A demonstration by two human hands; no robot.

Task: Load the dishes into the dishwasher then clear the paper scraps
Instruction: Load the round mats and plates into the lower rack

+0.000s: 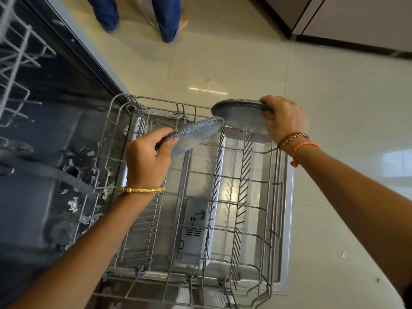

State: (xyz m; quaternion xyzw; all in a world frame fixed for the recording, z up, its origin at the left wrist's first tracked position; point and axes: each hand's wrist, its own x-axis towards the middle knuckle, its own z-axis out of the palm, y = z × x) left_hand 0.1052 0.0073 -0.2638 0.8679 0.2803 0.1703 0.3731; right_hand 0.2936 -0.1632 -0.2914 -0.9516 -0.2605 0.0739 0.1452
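Head view, item list. Left hand (147,157): fingers and thumb clamped on the rim of a speckled grey plate (196,136), held above the far left part of the lower rack (276,197). Right hand (284,118): fingers curled over the rim of a second grey plate (239,117), held over the rack's far edge. The two plates nearly meet at their rims; whether they touch cannot be told.

Orientation. Left plate: tilted, face turned up and toward the viewer, its line running from the grip up toward the far right. Right plate: nearer to flat, underside showing, rim toward the left.

Rack: pulled out over the open door, no dishes seen in it; two rows of slanted tines (242,175) run near to far. Paper scraps (73,204): lying on the tub floor, left of the rack.

Handling note, as a judgement: turn each plate on edge, face across the tine rows, and lower one at a time into separate slots, so the rims do not knock.
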